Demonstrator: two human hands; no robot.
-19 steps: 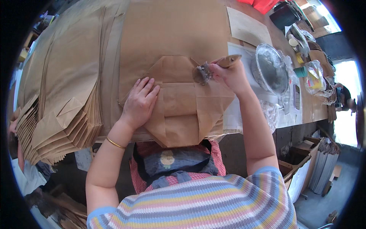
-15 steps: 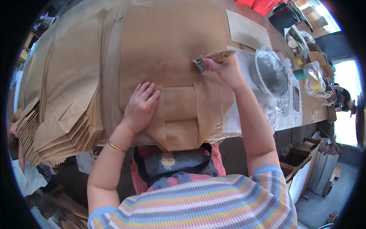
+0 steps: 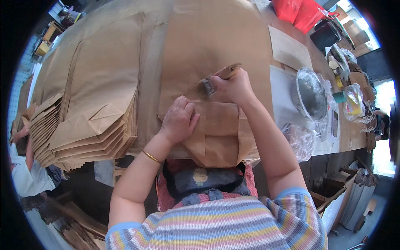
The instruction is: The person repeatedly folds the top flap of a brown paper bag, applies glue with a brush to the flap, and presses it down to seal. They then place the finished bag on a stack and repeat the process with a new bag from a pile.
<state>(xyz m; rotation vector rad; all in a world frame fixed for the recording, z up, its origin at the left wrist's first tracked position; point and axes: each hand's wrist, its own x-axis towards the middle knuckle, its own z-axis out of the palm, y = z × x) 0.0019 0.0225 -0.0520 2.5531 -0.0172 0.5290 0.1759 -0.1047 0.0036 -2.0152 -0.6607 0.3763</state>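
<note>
Brown paper bag [image 3: 216, 39] flat on the table [image 3: 354, 135], straight in front of me, its folded end [image 3: 221, 142] toward my body.

Right hand [image 3: 231, 86]: closed round the handle of 1 brush [image 3: 207, 86], bristles pointing left, at the far edge of the folded end. Blur there; cannot tell how hard they press, or how wet they are.

Left hand [image 3: 180, 118]: half curled, knuckles up, on the left of the folded end. Fingertips hidden; cannot tell whether they pinch the paper or only weigh it down.

Handling, my judgement: 1 light, even stroke per pass, bristles trailing, so the paper neither drags nor wrinkles. Left fingers best just clear of the brush path, anchoring the side. Too heavy a load would likely puddle at the creases.

Wide basin [image 3: 296, 99] to my right, within easy reach. Stacked bags [image 3: 89, 129] well left; splashes should stay off those.
</note>
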